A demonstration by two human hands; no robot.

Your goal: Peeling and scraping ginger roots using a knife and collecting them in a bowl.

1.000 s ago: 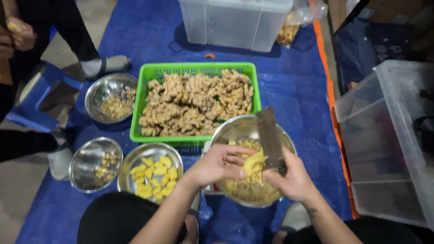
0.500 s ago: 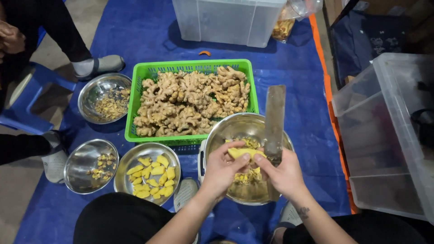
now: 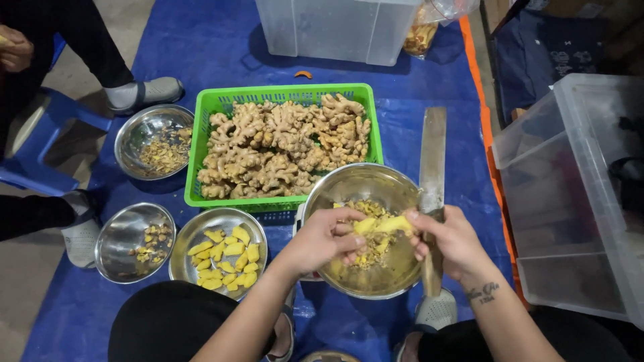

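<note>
Both hands (image 3: pixel 392 240) grip ginger (image 3: pixel 384 224); cleaver (image 3: pixel 431 175) now upright, not tilted.

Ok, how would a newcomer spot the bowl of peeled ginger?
Start at the green basket of unpeeled ginger on the blue tarp. Just below its near left corner sits a steel bowl. Unlike the other bowls, it holds clean bright-yellow pieces, not scraps.

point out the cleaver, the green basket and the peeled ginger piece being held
cleaver (image 3: pixel 432 157), head view, middle of the flat blade
green basket (image 3: pixel 282 93), head view, far rim
peeled ginger piece (image 3: pixel 384 224), head view, yellow middle between both hands
</note>
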